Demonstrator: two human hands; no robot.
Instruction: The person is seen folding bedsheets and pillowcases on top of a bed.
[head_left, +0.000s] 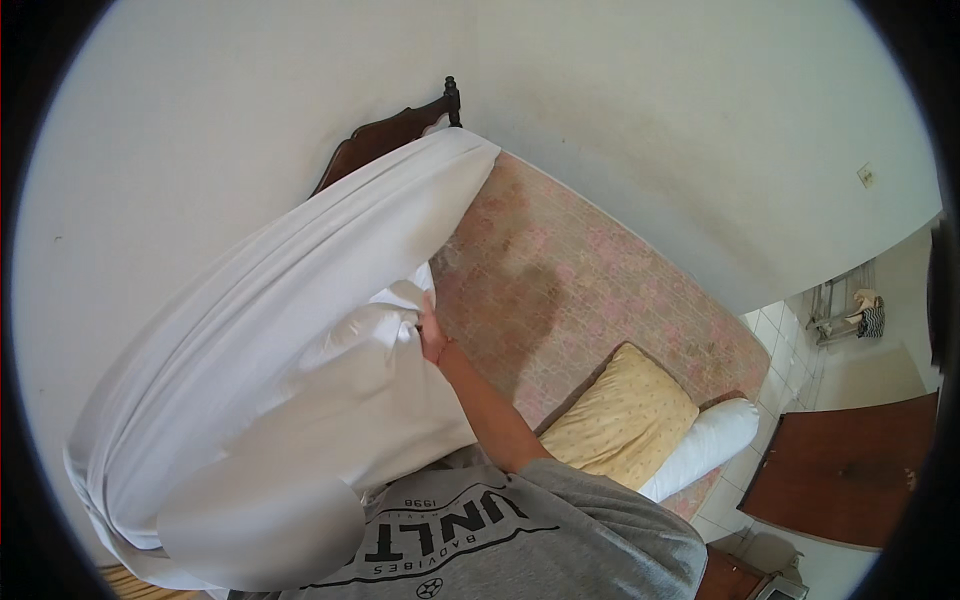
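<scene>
My right hand grips a bunched part of a white bed sheet, with the arm stretched out from my grey printed T-shirt. The sheet lies over the head end of the bed and spreads in long folds down to the lower left. To the right of my hand the mattress is bare, with a pink floral cover and brownish stains. My left hand is out of view; a blurred oval patch covers part of the lower left, in front of the sheet.
A dark wooden headboard stands by the wall. A yellow pillow and a white bolster lie on the mattress near my right side. Beyond are a tiled floor, a brown wooden panel and a rack with cloth on it.
</scene>
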